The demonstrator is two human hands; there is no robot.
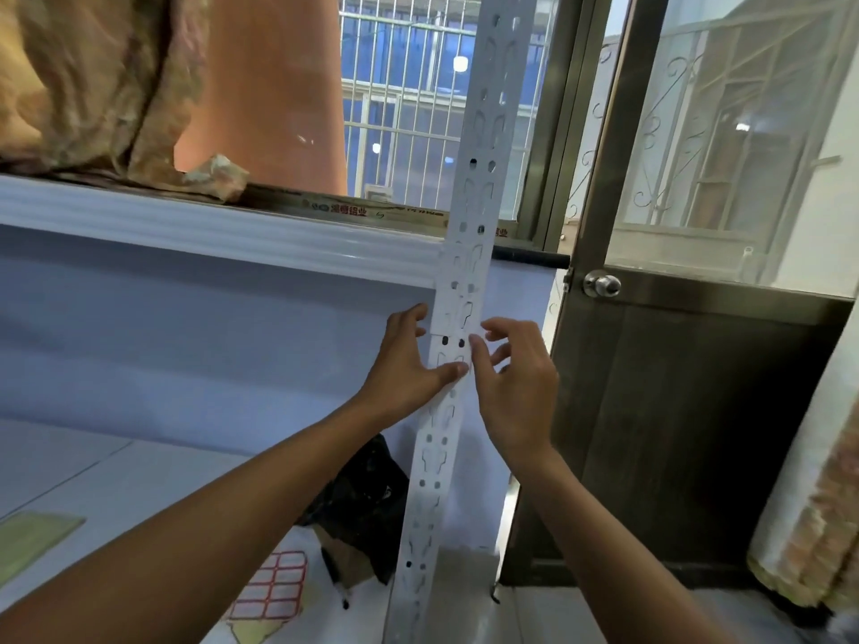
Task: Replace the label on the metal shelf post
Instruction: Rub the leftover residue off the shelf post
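Note:
A white perforated metal shelf post stands upright in the middle of the view. A pale, nearly see-through label covers its face just below the shelf beam. My left hand lies against the post's left side, and its thumb presses on the post's face under the label. My right hand is at the post's right edge, with its thumb touching the face and its loosely bent fingers by the label's lower right corner. A sheet of red-bordered blank labels lies on the lower shelf.
A white shelf beam runs left from the post and carries brown sacks. A black bag and a dark pen lie on the lower shelf. A door with a round knob stands to the right.

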